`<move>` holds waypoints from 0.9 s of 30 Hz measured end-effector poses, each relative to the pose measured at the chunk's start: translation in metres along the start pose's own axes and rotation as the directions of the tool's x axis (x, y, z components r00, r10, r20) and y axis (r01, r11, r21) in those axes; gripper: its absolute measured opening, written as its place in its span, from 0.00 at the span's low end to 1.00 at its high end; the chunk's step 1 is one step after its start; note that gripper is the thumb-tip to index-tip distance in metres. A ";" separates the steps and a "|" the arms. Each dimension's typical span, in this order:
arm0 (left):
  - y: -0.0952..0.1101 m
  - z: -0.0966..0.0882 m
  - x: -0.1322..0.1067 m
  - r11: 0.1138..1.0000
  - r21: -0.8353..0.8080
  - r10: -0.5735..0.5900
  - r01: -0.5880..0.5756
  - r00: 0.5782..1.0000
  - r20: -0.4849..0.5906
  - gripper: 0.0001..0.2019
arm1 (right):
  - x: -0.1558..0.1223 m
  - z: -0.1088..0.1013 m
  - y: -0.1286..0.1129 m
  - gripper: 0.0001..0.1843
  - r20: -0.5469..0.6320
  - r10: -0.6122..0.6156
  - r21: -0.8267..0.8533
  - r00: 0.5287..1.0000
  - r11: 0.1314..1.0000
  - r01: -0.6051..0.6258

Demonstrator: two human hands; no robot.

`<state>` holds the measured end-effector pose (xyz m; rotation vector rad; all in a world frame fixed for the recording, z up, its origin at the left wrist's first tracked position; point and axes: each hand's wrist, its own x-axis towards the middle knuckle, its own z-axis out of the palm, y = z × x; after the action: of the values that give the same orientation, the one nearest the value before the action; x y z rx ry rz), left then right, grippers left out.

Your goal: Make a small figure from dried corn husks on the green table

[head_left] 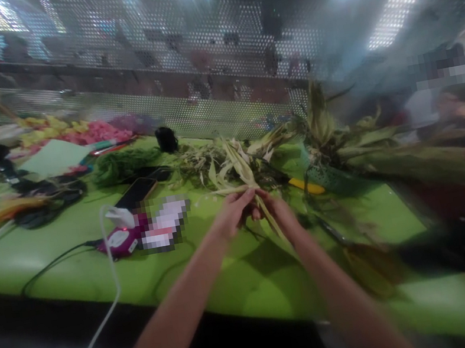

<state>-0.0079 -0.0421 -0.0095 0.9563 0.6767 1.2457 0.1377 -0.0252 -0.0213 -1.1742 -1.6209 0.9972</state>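
Observation:
My left hand (pixel 238 207) and my right hand (pixel 268 203) meet over the green tabletop (pixel 250 273). Between them is a bundle of pale yellow-green husk-like leaves (pixel 240 163), pinched by the fingers of both hands. Its broad ends fan upward past my fingertips, and a long strip hangs down beside my right wrist. Just beyond my hands lies a heap of similar dry leaves and stems (pixel 200 158). A yellow-handled tool (pixel 306 185) rests to the right of my right hand.
At left are a phone (pixel 139 191), a purple power adapter (pixel 121 241) with cords and a blurred-out flat item (pixel 167 224). Green fibre (pixel 123 165) and pink and yellow pieces (pixel 94 132) lie behind. On the right stands a green basket (pixel 331 174) with long leaves; a person (pixel 448 100) is beyond.

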 end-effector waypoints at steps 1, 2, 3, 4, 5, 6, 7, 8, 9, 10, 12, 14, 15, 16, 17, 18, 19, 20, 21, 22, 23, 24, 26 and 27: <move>-0.001 0.000 0.001 1.000 -0.018 -0.012 0.012 1.000 -0.007 0.18 | 0.000 -0.001 0.001 0.12 0.048 0.004 -0.076 0.999 0.997 -0.001; -0.002 0.001 0.002 0.999 -0.029 -0.019 0.018 1.000 -0.019 0.18 | 0.000 -0.002 0.002 0.10 0.098 0.002 -0.164 0.995 0.986 0.014; -0.002 0.001 0.003 0.999 -0.032 -0.014 0.013 0.999 -0.038 0.18 | -0.001 -0.003 0.003 0.10 0.142 -0.008 -0.248 0.990 0.968 0.043; -0.001 0.000 0.004 1.000 -0.020 0.004 -0.005 0.998 -0.067 0.17 | 0.000 -0.006 0.004 0.10 0.170 -0.031 -0.312 0.985 0.946 0.083; -0.001 -0.001 0.005 0.999 0.016 0.036 -0.035 0.994 -0.106 0.16 | 0.001 -0.009 0.005 0.10 0.175 -0.071 -0.352 0.982 0.927 0.129; 0.000 -0.003 0.006 0.995 0.079 0.078 -0.066 0.986 -0.148 0.16 | 0.002 -0.013 0.006 0.09 0.159 -0.119 -0.380 0.980 0.909 0.172; 0.001 -0.005 0.007 0.982 0.164 0.125 -0.095 0.975 -0.183 0.16 | 0.004 -0.018 0.006 0.11 0.128 -0.164 -0.402 0.978 0.893 0.202; 0.001 -0.008 0.008 0.958 0.264 0.171 -0.114 0.963 -0.206 0.16 | 0.007 -0.023 0.006 0.14 0.078 -0.207 -0.416 0.975 0.882 0.221; 0.002 -0.010 0.010 0.923 0.363 0.214 -0.127 0.954 -0.212 0.16 | 0.009 -0.029 0.004 0.18 0.016 -0.238 -0.419 0.971 0.881 0.222; 0.002 -0.013 0.011 0.881 0.452 0.256 -0.142 0.946 -0.201 0.15 | 0.010 -0.034 0.002 0.20 -0.048 -0.258 -0.408 0.965 0.887 0.217; 0.001 -0.014 0.012 0.779 0.604 0.321 -0.168 0.934 -0.155 0.12 | 0.009 -0.040 -0.007 0.19 -0.140 -0.311 -0.341 0.940 0.907 0.249; -0.001 -0.012 0.012 0.687 0.705 0.348 -0.177 0.932 -0.105 0.09 | 0.003 -0.039 -0.018 0.17 -0.113 -0.361 -0.255 0.926 0.911 0.324; -0.003 -0.010 0.011 0.662 0.727 0.342 -0.181 0.937 -0.078 0.08 | -0.001 -0.035 -0.024 0.17 -0.068 -0.383 -0.232 0.921 0.904 0.359; -0.005 -0.008 0.010 0.663 0.725 0.320 -0.187 0.946 -0.050 0.08 | -0.006 -0.030 -0.030 0.18 -0.005 -0.405 -0.227 0.914 0.891 0.393; -0.008 -0.005 0.010 0.695 0.693 0.294 -0.192 0.955 -0.030 0.08 | -0.010 -0.024 -0.034 0.19 0.051 -0.427 -0.233 0.903 0.874 0.427; -0.011 -0.003 0.009 0.742 0.641 0.268 -0.196 0.963 -0.015 0.08 | -0.014 -0.018 -0.038 0.21 0.097 -0.446 -0.244 0.890 0.856 0.456; -0.014 0.000 0.008 0.792 0.579 0.246 -0.194 0.969 -0.012 0.08 | -0.018 -0.013 -0.041 0.21 0.134 -0.464 -0.265 0.876 0.835 0.483; -0.017 0.001 0.007 0.835 0.516 0.236 -0.191 0.971 -0.022 0.07 | -0.021 -0.009 -0.043 0.20 0.155 -0.477 -0.297 0.865 0.813 0.502; -0.019 0.002 0.007 0.861 0.471 0.233 -0.192 0.972 -0.030 0.06 | -0.023 -0.007 -0.045 0.17 0.171 -0.489 -0.332 0.855 0.789 0.517; -0.020 0.001 0.007 0.871 0.449 0.240 -0.197 0.970 -0.040 0.05 | -0.024 -0.006 -0.045 0.15 0.180 -0.500 -0.363 0.847 0.767 0.530; -0.021 0.000 0.007 0.869 0.449 0.252 -0.207 0.967 -0.043 0.04 | -0.025 -0.006 -0.046 0.12 0.179 -0.510 -0.381 0.841 0.752 0.537; -0.021 -0.002 0.008 0.862 0.461 0.262 -0.212 0.964 -0.045 0.05 | -0.026 -0.007 -0.046 0.10 0.171 -0.519 -0.381 0.837 0.749 0.542; -0.019 -0.005 0.011 0.851 0.479 0.280 -0.214 0.957 -0.070 0.07 | -0.026 -0.013 -0.047 0.08 0.119 -0.522 -0.316 0.845 0.787 0.530; -0.017 -0.007 0.012 0.853 0.480 0.281 -0.206 0.956 -0.089 0.08 | -0.026 -0.016 -0.048 0.06 0.077 -0.508 -0.265 0.858 0.819 0.509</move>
<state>-0.0031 -0.0292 -0.0269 1.3861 1.0356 1.4235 0.1446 -0.0600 0.0234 -0.8303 -1.9813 0.4335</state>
